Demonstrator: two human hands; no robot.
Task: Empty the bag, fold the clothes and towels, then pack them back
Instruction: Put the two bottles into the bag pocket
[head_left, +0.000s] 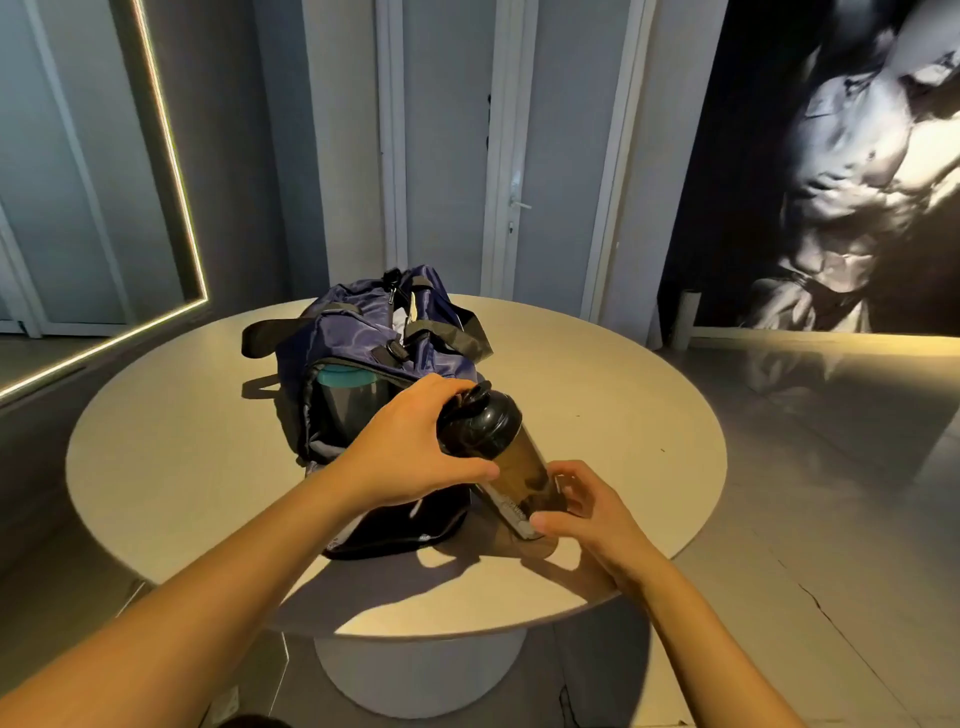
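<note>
A navy duffel bag (363, 338) with black straps lies on the round table (597, 395), its near end pocket unzipped. A teal-lidded bottle (343, 387) stands inside that pocket. I hold a dark shaker bottle (511, 457) with a black lid, tilted, just right of the bag's near end. My left hand (410, 441) grips its lid from the left. My right hand (582, 512) holds its lower body near the table. A bit of white cloth (400, 319) shows through the bag's top opening. No other clothes or towels are visible.
The table's bare top stretches left and right of the bag. Behind stand white doors (511, 171), a lit mirror frame (171, 156) at the left and a dark wall mural (857, 171) at the right.
</note>
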